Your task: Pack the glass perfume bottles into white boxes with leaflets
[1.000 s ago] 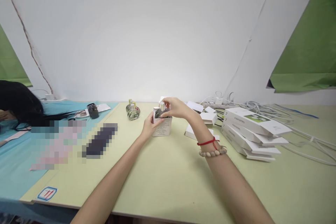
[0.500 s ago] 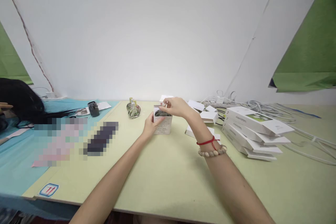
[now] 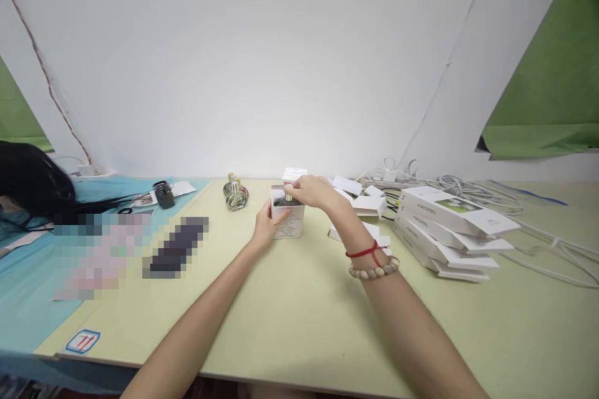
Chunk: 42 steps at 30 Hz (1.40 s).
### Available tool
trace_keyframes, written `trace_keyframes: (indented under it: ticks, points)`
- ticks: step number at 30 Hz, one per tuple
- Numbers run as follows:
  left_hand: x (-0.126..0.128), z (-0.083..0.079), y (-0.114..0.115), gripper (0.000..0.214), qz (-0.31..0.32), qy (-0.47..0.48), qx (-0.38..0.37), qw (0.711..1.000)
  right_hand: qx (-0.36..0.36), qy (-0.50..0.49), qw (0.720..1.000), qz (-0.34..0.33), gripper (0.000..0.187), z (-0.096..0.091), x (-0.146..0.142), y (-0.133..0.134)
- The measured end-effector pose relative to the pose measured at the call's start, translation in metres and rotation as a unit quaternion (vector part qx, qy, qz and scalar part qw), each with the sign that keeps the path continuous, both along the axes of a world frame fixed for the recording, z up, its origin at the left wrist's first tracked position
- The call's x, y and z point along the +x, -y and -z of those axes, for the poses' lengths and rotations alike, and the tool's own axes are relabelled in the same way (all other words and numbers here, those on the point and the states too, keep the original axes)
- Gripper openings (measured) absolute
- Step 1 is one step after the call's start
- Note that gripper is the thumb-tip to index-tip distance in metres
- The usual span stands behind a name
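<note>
An upright white carton point(image 3: 291, 225) with fine print on its front stands on the table, its top flap raised at the back. My left hand point(image 3: 267, 225) is closed round the carton's left side, thumb across the front. Above the opening, my right hand point(image 3: 309, 191) pinches the top of a perfume bottle point(image 3: 287, 198). Most of that bottle is down inside the carton and hidden by the front wall. Several similar glass perfume bottles point(image 3: 237, 197) with shiny metallic tops stand together to the left of the carton.
At right lies a stack of white boxes point(image 3: 444, 218) with open flaps, and coiled white cables point(image 3: 472, 194) behind. Smaller white boxes point(image 3: 369, 206) are beside my right forearm. Farther left are a dark jar point(image 3: 163, 194), a blue cloth point(image 3: 28, 299) and a person's dark hair point(image 3: 35, 174).
My right hand has lowered the perfume bottle deeper into the carton. My left hand keeps its hold on the carton. The whole view has shifted slightly.
</note>
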State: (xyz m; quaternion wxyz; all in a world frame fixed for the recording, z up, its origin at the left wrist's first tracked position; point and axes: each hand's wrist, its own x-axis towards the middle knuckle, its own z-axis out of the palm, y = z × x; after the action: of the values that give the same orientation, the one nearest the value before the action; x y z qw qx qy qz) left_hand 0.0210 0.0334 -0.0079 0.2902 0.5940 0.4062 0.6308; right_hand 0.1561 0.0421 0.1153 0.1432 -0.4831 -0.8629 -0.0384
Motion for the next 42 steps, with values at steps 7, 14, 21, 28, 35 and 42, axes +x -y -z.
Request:
trace_keyframes:
  ticks: [7, 14, 21, 28, 35, 42]
  points:
    - [0.001, 0.001, 0.0, 0.038, 0.011, 0.008, -0.001, 1.0, -0.023, 0.014, 1.0, -0.001, 0.038, -0.003, -0.002, 0.005]
    - [0.003, 0.0, 0.002, 0.04, -0.023, -0.025, 0.004, 0.999, -0.081, 0.049, 0.995, 0.024, 0.039, 0.001, -0.015, 0.015]
    - [0.002, -0.001, 0.003, 0.041, 0.003, -0.038, 0.021, 0.999, -0.111, 0.068, 0.992, 0.003, 0.033, 0.002, -0.013, 0.013]
    - [0.003, 0.0, 0.005, 0.038, -0.02, -0.041, 0.021, 0.999, -0.017, 0.0, 1.0, -0.01, 0.039, -0.007, -0.007, 0.014]
    - [0.003, -0.001, 0.004, 0.038, -0.027, -0.039, 0.028, 0.998, -0.074, 0.088, 0.989, -0.092, 0.031, -0.008, -0.007, 0.024]
    - [0.0, 0.0, 0.001, 0.039, -0.023, -0.048, 0.018, 0.998, -0.06, 0.074, 0.993, -0.067, 0.03, 0.001, -0.015, 0.013]
